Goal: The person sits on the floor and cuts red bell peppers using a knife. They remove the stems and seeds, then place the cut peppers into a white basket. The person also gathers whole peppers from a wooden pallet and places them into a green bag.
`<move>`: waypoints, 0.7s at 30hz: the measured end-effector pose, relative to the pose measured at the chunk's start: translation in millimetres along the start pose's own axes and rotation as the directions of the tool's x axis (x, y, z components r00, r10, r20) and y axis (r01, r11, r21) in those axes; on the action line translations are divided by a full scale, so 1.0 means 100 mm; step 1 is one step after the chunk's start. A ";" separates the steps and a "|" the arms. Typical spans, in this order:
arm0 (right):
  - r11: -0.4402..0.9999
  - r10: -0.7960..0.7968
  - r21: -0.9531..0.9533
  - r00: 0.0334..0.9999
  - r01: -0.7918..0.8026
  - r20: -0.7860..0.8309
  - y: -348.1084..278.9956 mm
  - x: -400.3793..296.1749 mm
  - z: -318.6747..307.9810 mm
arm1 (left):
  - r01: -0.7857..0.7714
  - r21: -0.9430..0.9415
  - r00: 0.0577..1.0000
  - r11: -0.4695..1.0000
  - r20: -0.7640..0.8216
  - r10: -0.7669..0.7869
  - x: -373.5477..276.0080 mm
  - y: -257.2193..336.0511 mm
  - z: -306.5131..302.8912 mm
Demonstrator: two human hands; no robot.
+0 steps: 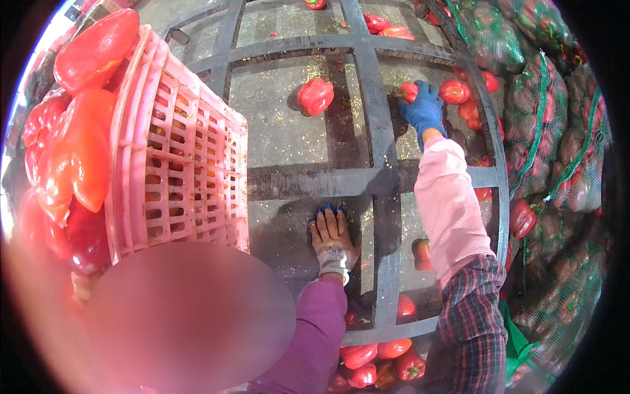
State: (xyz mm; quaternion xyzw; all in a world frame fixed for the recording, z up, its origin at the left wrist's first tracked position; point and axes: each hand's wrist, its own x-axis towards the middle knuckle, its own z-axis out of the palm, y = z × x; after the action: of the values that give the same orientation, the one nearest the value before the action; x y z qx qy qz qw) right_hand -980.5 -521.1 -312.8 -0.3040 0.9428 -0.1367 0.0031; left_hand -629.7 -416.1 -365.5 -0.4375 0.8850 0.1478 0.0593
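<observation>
My right hand (424, 109), in a blue glove with a pink cuff and plaid sleeve, is low over the floor inside a dark grid frame (366, 93). Its thumb and forefinger close around a small red bell pepper (408, 92). Just right of it lie another red bell pepper (454, 92) and an orange-red one (470, 113). My left hand is out of view. One more red bell pepper (315, 96) rests alone in the middle opening of the frame.
A co-worker's gloved hand (334, 241), purple-sleeved, presses flat on the floor at bottom centre. At left stands a pink plastic crate (197, 147) with large red peppers (81, 143) heaped at its top. Mesh sacks (536, 128) of peppers line the right side. More peppers (362, 375) lie below the frame.
</observation>
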 end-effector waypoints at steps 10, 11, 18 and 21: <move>0.628 -0.726 0.766 0.250 -0.139 0.640 0.36 -1.35 -1.88 | -0.058 -0.059 0.969 0.997 -0.243 0.042 -0.01 0.00 0.01; 0.629 -0.760 0.753 0.051 -0.190 0.648 0.45 -1.48 -1.92 | -0.033 -0.022 0.995 0.999 -0.091 0.031 -0.01 0.05 -0.07; 0.504 -0.708 0.680 0.705 0.532 -0.027 -1.34 -1.08 -0.77 | -0.029 0.043 0.984 0.999 -0.173 0.036 -0.01 0.05 -0.03; 0.799 -0.581 0.252 0.809 0.546 0.087 -1.76 -0.73 -0.09 | -0.029 0.217 0.978 0.976 -0.197 0.073 0.02 -0.07 0.23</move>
State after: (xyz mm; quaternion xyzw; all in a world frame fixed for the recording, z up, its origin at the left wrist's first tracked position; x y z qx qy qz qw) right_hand -821.6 -613.5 -263.7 -0.5789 0.7854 -0.2074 0.0706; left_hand -626.1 -414.2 -388.8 -0.4187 0.9080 0.0078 0.0110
